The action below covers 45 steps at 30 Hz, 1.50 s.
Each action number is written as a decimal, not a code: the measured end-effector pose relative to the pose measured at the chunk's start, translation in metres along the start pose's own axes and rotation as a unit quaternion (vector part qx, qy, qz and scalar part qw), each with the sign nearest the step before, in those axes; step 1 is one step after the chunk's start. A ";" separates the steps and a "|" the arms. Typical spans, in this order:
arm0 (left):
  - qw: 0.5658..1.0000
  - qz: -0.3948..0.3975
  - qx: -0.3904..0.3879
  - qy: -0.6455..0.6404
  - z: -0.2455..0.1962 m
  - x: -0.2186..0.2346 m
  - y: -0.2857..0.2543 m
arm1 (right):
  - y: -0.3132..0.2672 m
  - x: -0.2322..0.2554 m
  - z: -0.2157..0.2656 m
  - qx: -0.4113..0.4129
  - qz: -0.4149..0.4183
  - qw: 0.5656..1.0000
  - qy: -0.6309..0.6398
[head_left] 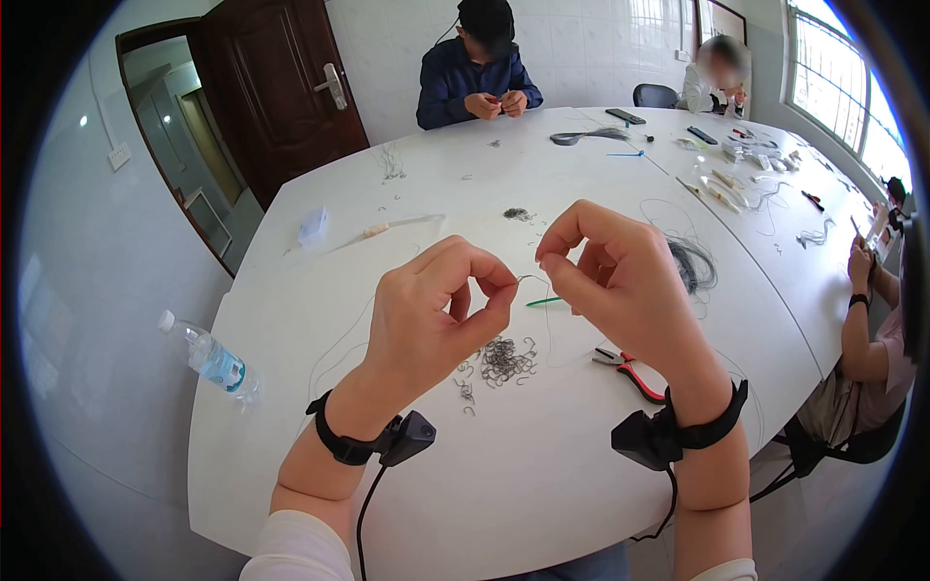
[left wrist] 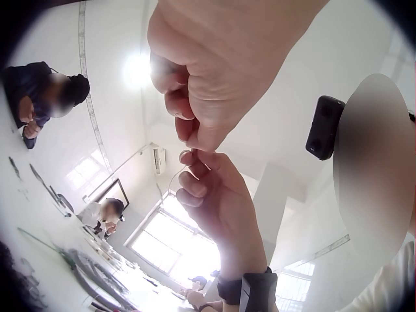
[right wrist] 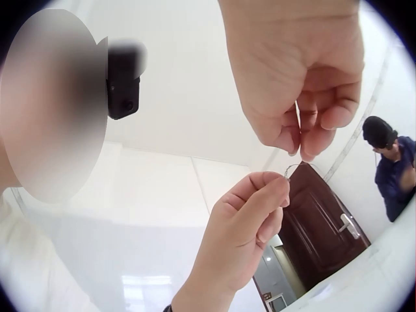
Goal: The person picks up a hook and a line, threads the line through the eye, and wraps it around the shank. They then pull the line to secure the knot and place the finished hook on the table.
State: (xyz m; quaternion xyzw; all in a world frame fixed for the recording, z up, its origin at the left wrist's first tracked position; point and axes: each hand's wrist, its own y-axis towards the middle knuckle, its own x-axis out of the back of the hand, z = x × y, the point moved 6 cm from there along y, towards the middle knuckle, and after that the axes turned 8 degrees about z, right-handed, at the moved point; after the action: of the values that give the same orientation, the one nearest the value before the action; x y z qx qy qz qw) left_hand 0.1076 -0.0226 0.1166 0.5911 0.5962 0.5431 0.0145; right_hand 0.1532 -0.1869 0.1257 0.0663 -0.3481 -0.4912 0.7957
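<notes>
one thin line (head_left: 536, 277), pinched in my left hand (head_left: 421, 300), bows toward the table (head_left: 465, 484)'s right edge, just beside my right hand (head_left: 625, 281); its fingertips sit narrow, gripping or not i can't tell.

This looks like a small workroom for handwork: people (head_left: 480, 87) sit round a big white table (head_left: 523, 474), with pliers (head_left: 632, 372) and a heap of hooks (head_left: 506, 361) at centre, thin line (head_left: 695, 265) coiled just right, and a barred window (head_left: 841, 92) upper right.
</notes>
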 end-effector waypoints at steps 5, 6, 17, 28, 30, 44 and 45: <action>1.000 0.000 0.000 0.004 0.001 -0.001 0.001 | 0.000 -0.006 0.006 0.070 0.015 0.995 -0.062; 1.000 0.000 -0.002 0.006 0.000 -0.001 0.001 | -0.001 -0.008 0.008 0.092 0.017 0.992 -0.079; 1.000 -0.005 -0.002 0.009 -0.001 0.000 0.001 | -0.001 -0.003 0.007 0.048 -0.001 0.998 -0.051; 1.000 0.000 -0.004 0.011 0.000 0.000 0.001 | -0.001 -0.004 0.006 0.050 0.012 0.997 -0.058; 1.000 -0.001 -0.004 0.014 0.001 -0.001 0.000 | -0.001 -0.009 0.006 0.090 0.018 0.993 -0.076; 1.000 -0.008 -0.007 0.019 0.002 -0.001 0.000 | 0.000 -0.008 0.000 0.024 0.025 0.999 -0.009; 1.000 -0.008 -0.003 0.016 0.002 -0.001 -0.001 | 0.001 -0.010 0.000 0.045 0.034 0.998 -0.028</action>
State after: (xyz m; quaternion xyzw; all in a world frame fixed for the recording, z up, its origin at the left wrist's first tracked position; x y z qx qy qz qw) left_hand 0.1089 -0.0217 0.1148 0.5777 0.5993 0.5541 0.0114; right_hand 0.1509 -0.1783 0.1213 0.0760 -0.3942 -0.4497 0.7979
